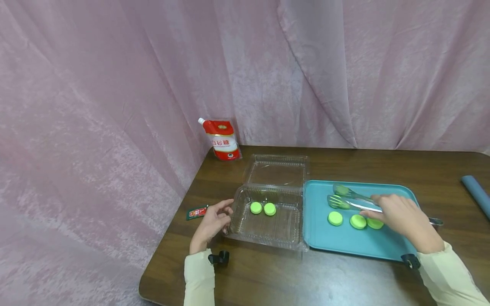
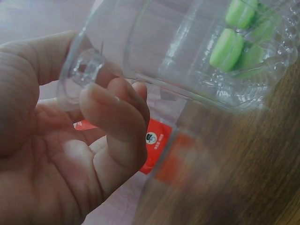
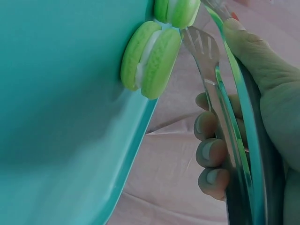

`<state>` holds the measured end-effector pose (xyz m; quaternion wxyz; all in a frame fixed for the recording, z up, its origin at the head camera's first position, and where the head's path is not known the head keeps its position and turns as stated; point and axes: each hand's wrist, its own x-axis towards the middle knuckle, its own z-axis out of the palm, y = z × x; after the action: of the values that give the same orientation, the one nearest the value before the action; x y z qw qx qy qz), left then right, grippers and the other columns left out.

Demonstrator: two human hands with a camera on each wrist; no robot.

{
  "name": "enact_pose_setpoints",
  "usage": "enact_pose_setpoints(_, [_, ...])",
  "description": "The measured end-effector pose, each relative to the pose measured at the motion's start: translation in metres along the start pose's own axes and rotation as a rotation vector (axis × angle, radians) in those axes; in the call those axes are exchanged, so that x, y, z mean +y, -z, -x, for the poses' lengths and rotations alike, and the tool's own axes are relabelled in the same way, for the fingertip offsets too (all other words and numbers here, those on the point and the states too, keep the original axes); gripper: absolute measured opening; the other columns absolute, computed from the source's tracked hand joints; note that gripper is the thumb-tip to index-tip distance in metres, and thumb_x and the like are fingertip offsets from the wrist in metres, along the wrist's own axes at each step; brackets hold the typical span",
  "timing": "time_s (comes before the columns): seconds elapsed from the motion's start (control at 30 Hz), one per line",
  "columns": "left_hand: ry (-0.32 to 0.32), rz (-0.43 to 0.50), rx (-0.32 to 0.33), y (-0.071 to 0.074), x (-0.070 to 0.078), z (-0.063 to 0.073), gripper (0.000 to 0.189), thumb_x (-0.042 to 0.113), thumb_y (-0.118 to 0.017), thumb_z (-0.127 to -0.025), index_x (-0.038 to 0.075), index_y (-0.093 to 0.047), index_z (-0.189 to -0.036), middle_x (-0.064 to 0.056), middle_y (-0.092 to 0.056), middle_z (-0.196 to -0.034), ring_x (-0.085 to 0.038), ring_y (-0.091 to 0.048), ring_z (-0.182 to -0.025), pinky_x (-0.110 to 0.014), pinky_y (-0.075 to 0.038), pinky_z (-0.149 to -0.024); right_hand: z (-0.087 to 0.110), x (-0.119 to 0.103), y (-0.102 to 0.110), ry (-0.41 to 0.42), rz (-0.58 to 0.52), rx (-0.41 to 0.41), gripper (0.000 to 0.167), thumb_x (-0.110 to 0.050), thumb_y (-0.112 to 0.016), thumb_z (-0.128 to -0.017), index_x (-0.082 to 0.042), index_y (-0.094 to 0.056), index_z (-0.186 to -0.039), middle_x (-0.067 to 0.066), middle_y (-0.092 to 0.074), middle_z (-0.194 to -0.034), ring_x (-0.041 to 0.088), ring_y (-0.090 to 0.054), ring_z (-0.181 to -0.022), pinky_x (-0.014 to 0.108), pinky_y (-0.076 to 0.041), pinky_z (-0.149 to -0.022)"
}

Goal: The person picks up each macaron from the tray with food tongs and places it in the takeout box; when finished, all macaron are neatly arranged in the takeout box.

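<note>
My right hand (image 1: 407, 214) grips metal serving tongs (image 3: 243, 136), with one slotted arm, over the blue tray (image 1: 333, 242). The spread tong ends overlap green macarons at the tray's far side. Nearer, a row of green macarons (image 1: 335, 218) lies on the tray; in the right wrist view two macarons (image 3: 152, 61) show beside the tongs. At the clear plastic container (image 1: 264, 239), my left hand (image 1: 214, 221) pinches the left rim, the clear flange between thumb and fingers in the left wrist view. Two green macarons (image 1: 269, 209) sit side by side inside it.
The container's lid (image 1: 277, 172) lies folded back behind it. A red-and-white sugar pouch (image 1: 223, 142) stands at the back left. A small green-and-red packet (image 1: 197, 212) lies left of the container, and a blue-grey roll (image 1: 476, 193) at the far right. Pink curtains (image 1: 268, 76) hang behind the table.
</note>
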<state>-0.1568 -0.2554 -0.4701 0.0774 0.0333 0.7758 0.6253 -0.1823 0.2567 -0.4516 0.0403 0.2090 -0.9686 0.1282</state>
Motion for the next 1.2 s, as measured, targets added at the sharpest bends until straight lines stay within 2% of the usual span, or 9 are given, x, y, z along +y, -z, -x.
enact_pose_setpoints(0.13, [-0.009,0.001,-0.006,0.0,-0.001,-0.001,0.066,-0.016,-0.048,-0.08,-0.008,-0.045,-0.145,-0.025,-0.051,-0.108,-0.01,-0.047,-0.058,-0.02,-0.042,-0.048,0.0,0.0,0.0,-0.021,-0.006,-0.039,0.069,-0.054,-0.072,-0.087,0.01,-0.068,-0.114,0.018,-0.07,-0.089,0.023,-0.057,-0.067,0.041,-0.047,-0.055])
enact_pose_setpoints(0.4, [-0.017,0.001,-0.004,0.0,-0.002,-0.001,0.065,-0.015,-0.049,-0.08,-0.007,-0.047,-0.144,-0.023,-0.052,-0.107,-0.01,-0.047,-0.058,-0.021,-0.043,-0.048,0.003,-0.001,0.001,-0.019,-0.001,-0.033,0.062,-0.05,-0.074,-0.087,0.007,-0.07,-0.11,0.004,-0.065,-0.078,0.02,-0.053,-0.065,0.04,-0.045,-0.053])
enact_pose_setpoints(0.57, [-0.015,0.001,-0.006,0.0,-0.001,-0.001,0.066,-0.016,-0.049,-0.08,-0.008,-0.046,-0.145,-0.022,-0.052,-0.107,-0.009,-0.046,-0.058,-0.02,-0.043,-0.049,0.003,-0.004,0.003,0.012,0.027,0.051,0.058,-0.047,-0.076,-0.086,0.005,-0.071,-0.11,0.006,-0.066,-0.076,0.019,-0.054,-0.063,0.04,-0.046,-0.053])
enact_pose_setpoints(0.7, [-0.018,-0.002,0.0,0.0,-0.001,0.0,0.065,-0.016,-0.049,-0.08,-0.008,-0.046,-0.145,-0.02,-0.053,-0.106,-0.009,-0.046,-0.058,-0.021,-0.043,-0.048,0.003,-0.008,0.003,0.06,0.034,0.15,0.042,-0.043,-0.078,-0.085,-0.003,-0.069,-0.095,-0.006,-0.048,-0.061,0.013,-0.043,-0.055,0.032,-0.036,-0.047])
enact_pose_setpoints(0.77, [-0.02,-0.003,0.001,0.001,-0.001,0.0,0.065,-0.016,-0.049,-0.08,-0.008,-0.046,-0.145,-0.021,-0.053,-0.106,-0.01,-0.046,-0.058,-0.021,-0.043,-0.049,0.003,-0.009,0.002,0.084,0.033,0.19,0.04,-0.041,-0.079,-0.084,-0.004,-0.068,-0.093,-0.008,-0.044,-0.058,0.011,-0.041,-0.053,0.03,-0.033,-0.045])
enact_pose_setpoints(0.8, [-0.02,-0.002,-0.001,0.001,-0.001,0.0,0.065,-0.016,-0.049,-0.08,-0.008,-0.046,-0.145,-0.022,-0.053,-0.106,-0.009,-0.046,-0.058,-0.021,-0.043,-0.049,0.003,-0.01,0.002,0.088,0.03,0.201,0.04,-0.041,-0.079,-0.084,-0.004,-0.068,-0.094,-0.008,-0.044,-0.058,0.01,-0.039,-0.052,0.029,-0.032,-0.045])
enact_pose_setpoints(0.87, [-0.018,-0.002,-0.005,0.0,-0.001,0.0,0.065,-0.016,-0.049,-0.08,-0.008,-0.046,-0.145,-0.022,-0.052,-0.107,-0.009,-0.046,-0.058,-0.02,-0.043,-0.049,0.002,-0.011,0.002,0.09,0.023,0.211,0.047,-0.042,-0.079,-0.084,0.0,-0.071,-0.104,-0.006,-0.053,-0.06,0.009,-0.041,-0.052,0.03,-0.034,-0.044])
enact_pose_setpoints(0.97, [-0.008,-0.003,-0.006,0.001,-0.001,0.0,0.065,-0.017,-0.049,-0.08,-0.008,-0.047,-0.145,-0.023,-0.052,-0.107,-0.009,-0.046,-0.058,-0.02,-0.043,-0.049,0.002,-0.013,0.002,0.082,0.015,0.211,0.053,-0.043,-0.078,-0.085,0.002,-0.072,-0.11,-0.001,-0.061,-0.065,0.009,-0.044,-0.051,0.03,-0.036,-0.044])
enact_pose_setpoints(1.2, [-0.002,-0.01,-0.006,0.001,0.0,0.0,0.065,-0.016,-0.05,-0.08,-0.006,-0.048,-0.144,-0.018,-0.053,-0.106,-0.01,-0.045,-0.058,-0.022,-0.043,-0.049,-0.002,-0.019,0.0,0.118,0.013,0.291,0.04,-0.041,-0.08,-0.083,-0.006,-0.072,-0.1,-0.012,-0.041,-0.057,0.007,-0.032,-0.048,0.026,-0.026,-0.042])
